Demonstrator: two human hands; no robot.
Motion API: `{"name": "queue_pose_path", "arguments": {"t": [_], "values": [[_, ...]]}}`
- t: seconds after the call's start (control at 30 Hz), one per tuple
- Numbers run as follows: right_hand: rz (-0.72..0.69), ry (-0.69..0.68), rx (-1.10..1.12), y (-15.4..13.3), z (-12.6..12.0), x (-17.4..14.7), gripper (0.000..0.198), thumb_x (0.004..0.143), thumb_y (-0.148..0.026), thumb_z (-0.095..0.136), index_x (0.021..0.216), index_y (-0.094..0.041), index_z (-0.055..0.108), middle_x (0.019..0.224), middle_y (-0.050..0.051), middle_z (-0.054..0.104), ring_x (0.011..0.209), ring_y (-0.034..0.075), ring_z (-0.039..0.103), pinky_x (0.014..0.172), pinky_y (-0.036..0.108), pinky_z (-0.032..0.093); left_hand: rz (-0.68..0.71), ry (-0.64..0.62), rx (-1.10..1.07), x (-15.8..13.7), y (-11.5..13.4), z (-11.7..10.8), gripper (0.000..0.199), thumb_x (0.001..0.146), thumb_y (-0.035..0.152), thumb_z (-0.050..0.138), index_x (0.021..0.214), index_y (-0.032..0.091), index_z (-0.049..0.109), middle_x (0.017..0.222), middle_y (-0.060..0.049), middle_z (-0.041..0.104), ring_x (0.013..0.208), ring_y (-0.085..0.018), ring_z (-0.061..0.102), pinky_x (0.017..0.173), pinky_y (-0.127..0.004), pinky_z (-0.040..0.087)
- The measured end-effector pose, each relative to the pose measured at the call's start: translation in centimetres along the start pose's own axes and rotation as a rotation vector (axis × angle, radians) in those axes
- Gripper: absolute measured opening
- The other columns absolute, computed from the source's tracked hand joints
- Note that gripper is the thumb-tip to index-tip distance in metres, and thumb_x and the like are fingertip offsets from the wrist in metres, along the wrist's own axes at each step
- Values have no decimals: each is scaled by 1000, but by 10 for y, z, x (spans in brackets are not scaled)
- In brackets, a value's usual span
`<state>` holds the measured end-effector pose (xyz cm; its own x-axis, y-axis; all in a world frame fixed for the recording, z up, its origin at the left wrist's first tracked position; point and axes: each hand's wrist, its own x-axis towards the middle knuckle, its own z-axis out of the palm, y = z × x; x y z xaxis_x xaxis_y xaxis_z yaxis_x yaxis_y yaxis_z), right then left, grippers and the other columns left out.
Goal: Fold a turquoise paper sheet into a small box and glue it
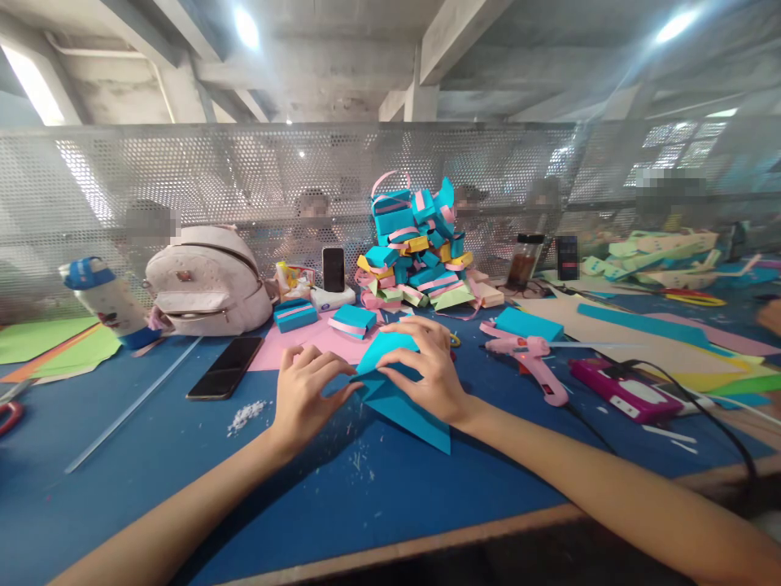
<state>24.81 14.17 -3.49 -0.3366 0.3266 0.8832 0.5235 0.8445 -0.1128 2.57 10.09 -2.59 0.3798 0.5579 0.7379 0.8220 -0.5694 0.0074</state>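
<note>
A sheet of blue paper [406, 411], partly folded over, is between my hands above the blue table. My left hand [311, 395] pinches its left edge between thumb and forefinger. With thumb and fingers, my right hand [430, 366] grips the folded upper part and hides some of it. Just beyond lie two small blue paper boxes with pink strips, one blue box [294, 316] and another box [352, 321] closer to my hands. Behind them rises a tall pile of blue, pink and yellow folded paper boxes [415, 252].
A pink glue gun [530, 362] and a magenta power strip [626, 391] with cables lie at right. To the left are a black phone [225, 368], a clear glue stick [134, 403], a pale backpack [204, 281] and a bottle [110, 301]. A perforated metal screen [244, 179] stands behind.
</note>
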Motion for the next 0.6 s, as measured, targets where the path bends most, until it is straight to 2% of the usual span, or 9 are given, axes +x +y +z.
{"name": "queue_pose_path", "arguments": {"t": [0.33,0.5,0.6], "values": [[3,-2,5,-1,-1,0,7,86,-30,71,81,-29,74,121,0,65,121,27,49,99,45,35,4,3,-12,1,2,-2,17,90,32,64,77,24,69,75,2,72,71,-17,57,79,-39,33],[-4,1,6,-2,-2,0,6,86,-30,70,81,-30,74,121,0,65,121,27,49,99,46,37,48,32,32,1,5,-1,14,90,23,62,78,24,68,74,2,71,73,-18,58,82,-40,33],[5,5,11,-3,-3,1,7,86,-29,70,81,-30,74,120,1,65,121,27,49,100,46,37,32,50,34,1,6,-2,12,89,24,64,77,25,67,75,2,71,73,-18,57,81,-40,33]]}}
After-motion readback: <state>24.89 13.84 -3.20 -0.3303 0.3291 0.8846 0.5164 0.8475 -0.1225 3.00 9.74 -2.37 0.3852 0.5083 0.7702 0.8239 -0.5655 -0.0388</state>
